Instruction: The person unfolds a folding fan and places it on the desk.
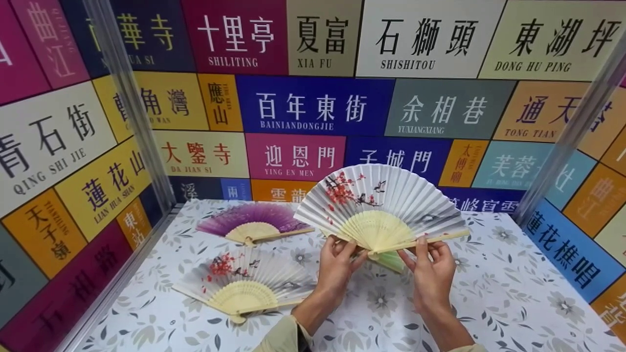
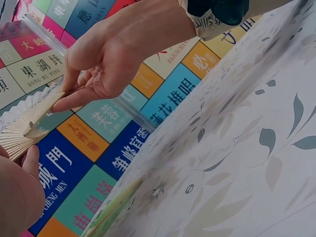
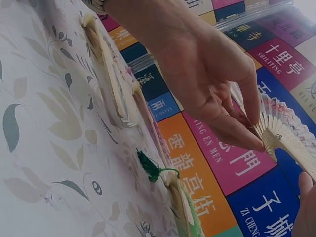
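Observation:
An unfolded white-and-grey folding fan (image 1: 406, 190) with red blossoms and pale ribs is held up over the table. My left hand (image 1: 337, 269) pinches its left end stick between thumb and fingers. The right end stick is pinched by my right hand (image 1: 433, 274). In the left wrist view the right hand (image 2: 106, 61) grips the stick, with part of the left hand (image 2: 19, 192) close to the camera. The right wrist view shows the left hand (image 3: 202, 74) on the fan's ribs (image 3: 270, 133) and a piece of the right hand (image 3: 306, 212) at the edge.
Left on the flowered tablecloth (image 1: 381, 318) lie a purple fan (image 1: 249, 220) and a similar blossom fan (image 1: 244, 288), both spread. A green fan (image 1: 391, 260) lies partly hidden behind the held one; a green tassel (image 3: 148, 165) shows beside it. Colourful sign panels (image 1: 313, 105) stand behind.

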Available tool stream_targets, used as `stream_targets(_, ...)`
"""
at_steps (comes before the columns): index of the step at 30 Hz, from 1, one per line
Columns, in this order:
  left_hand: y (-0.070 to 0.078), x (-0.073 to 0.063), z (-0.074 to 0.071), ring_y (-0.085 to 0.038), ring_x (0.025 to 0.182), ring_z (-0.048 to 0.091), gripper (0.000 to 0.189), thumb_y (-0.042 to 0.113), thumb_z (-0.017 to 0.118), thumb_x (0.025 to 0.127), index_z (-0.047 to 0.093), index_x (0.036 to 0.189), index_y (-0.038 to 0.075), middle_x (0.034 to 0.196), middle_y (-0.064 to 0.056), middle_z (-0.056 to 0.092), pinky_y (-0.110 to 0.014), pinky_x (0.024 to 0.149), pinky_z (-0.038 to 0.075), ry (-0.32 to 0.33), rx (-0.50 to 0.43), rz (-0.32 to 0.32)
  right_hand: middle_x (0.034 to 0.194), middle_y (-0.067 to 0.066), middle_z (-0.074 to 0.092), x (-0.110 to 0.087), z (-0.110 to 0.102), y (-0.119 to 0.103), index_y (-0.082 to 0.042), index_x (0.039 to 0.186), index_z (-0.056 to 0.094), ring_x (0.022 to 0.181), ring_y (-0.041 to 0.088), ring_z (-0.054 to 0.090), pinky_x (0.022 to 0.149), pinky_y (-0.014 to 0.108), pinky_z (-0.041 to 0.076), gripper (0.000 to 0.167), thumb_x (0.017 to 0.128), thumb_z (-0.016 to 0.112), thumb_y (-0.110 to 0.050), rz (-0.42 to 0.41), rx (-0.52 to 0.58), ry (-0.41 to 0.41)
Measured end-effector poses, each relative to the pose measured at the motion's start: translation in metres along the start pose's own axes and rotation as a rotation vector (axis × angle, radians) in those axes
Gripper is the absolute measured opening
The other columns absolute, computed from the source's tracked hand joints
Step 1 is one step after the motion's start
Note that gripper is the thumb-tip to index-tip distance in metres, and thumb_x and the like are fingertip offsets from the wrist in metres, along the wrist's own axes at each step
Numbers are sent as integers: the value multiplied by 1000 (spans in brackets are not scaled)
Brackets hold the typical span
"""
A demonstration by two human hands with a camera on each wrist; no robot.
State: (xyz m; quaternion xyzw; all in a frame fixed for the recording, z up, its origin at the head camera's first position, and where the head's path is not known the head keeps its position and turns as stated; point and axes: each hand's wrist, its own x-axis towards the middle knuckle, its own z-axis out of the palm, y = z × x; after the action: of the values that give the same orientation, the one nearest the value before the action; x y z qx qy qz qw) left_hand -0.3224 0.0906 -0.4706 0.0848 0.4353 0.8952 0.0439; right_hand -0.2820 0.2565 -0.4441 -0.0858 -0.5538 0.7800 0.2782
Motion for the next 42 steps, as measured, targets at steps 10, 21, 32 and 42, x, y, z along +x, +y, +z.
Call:
stream_targets(10,-4,-2,2,-18,107,72,42,4,67,103,48,140,-4,129,-18,68,-38,106,64,25,-14,13,121,9,60,-1,-1,0,-1,128,50,108,14,73,95,30,67,27,114,54,-24,-13,-9,-5)
stream_targets(21,-10,-3,2,-29,125,71,73,1,86,86,43,145,4,136,-18,68,-38,103,65,-53,39,56,122,9,61,0,-1,1,-3,130,50,108,13,74,95,29,67,27,114,54,-25,-16,-12,10)
stream_targets(32,-11,-3,1,-29,122,73,71,3,87,88,46,145,5,133,-17,70,-38,103,66,-38,59,72,124,10,61,-1,0,1,-1,132,50,109,15,75,97,31,67,29,114,54,-23,-24,21,-8)
stream_targets(42,-10,0,-1,-27,117,74,66,4,90,87,52,142,4,124,-15,72,-37,101,67,50,69,100,126,9,63,-5,4,1,-1,136,49,112,15,76,101,31,65,33,113,56,-24,13,56,-28)
